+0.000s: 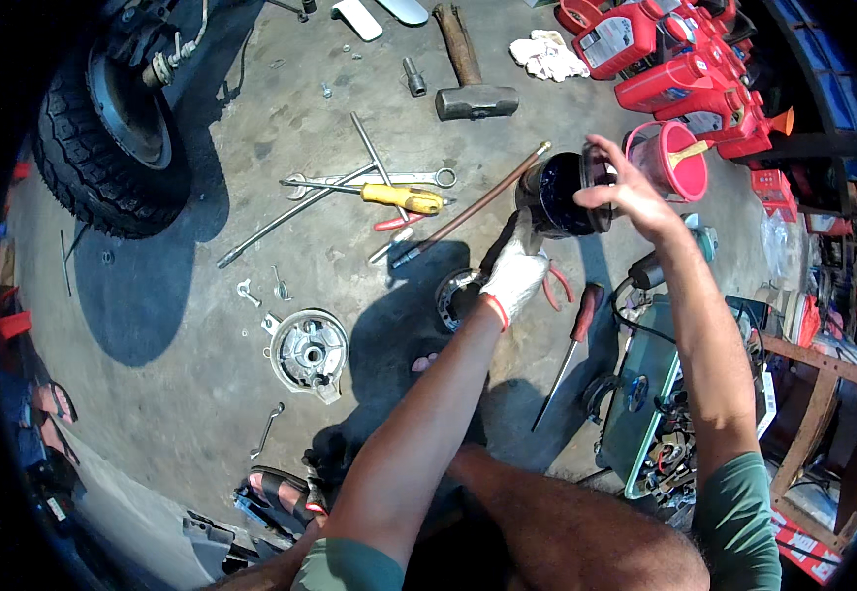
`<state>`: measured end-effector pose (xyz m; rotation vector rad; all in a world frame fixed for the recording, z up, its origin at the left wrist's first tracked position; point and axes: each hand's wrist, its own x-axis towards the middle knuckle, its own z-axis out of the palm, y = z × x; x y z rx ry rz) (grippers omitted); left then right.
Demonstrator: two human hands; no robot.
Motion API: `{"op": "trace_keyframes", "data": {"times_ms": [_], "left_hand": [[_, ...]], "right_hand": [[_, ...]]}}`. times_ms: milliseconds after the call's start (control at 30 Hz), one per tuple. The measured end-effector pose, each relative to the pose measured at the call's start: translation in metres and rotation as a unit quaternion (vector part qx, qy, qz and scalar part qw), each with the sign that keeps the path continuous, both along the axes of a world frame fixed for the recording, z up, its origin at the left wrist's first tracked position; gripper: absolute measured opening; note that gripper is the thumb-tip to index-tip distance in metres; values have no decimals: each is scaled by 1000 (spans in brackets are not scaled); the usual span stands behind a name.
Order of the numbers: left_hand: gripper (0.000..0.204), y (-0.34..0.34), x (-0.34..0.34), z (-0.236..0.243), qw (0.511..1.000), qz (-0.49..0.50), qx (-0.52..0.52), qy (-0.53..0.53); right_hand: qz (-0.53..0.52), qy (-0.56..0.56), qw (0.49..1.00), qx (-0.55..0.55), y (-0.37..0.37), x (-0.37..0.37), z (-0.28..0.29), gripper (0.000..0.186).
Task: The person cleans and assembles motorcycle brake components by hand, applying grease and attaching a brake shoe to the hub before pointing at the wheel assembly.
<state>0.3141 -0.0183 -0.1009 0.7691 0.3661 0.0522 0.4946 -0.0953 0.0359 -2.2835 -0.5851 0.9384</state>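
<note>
My left hand (515, 271), in a white glove with a dark palm, grips the side of a black round container (546, 197). My bare right hand (613, 185) holds the container's dark lid (596, 212) at its right side, with fingers curled over the rim. Below the glove lie a metal ring part (456, 300) and red-handled pliers (559, 291). A copper-coloured rod (477, 197) lies left of the container. A long screwdriver (576, 335) rests to the right of my left forearm.
A tyre (74, 158) stands at upper left. A hammer (477, 98), crossed tools (389, 195) and a metal hub (305, 353) lie on the concrete. Red jugs (655, 84) and a pink bucket (689, 172) stand upper right, a tray of parts (635, 424) lower right.
</note>
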Motion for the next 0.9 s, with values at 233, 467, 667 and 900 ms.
{"op": "trace_keyframes", "data": {"times_ms": [233,467,667,900], "left_hand": [[74,2,-36,24,997,-9,22,73],[27,56,-132,71,944,75,291,137],[34,134,-194,128,850,298,385,203],[31,201,-319,48,761,331,423,363]], "right_hand": [[-246,426,802,338,-104,22,-48,64],[-424,331,760,365,-130,6,-95,53],[-395,-117,911,15,-158,6,-109,60],[-26,-416,908,55,-77,-46,-51,36]]}}
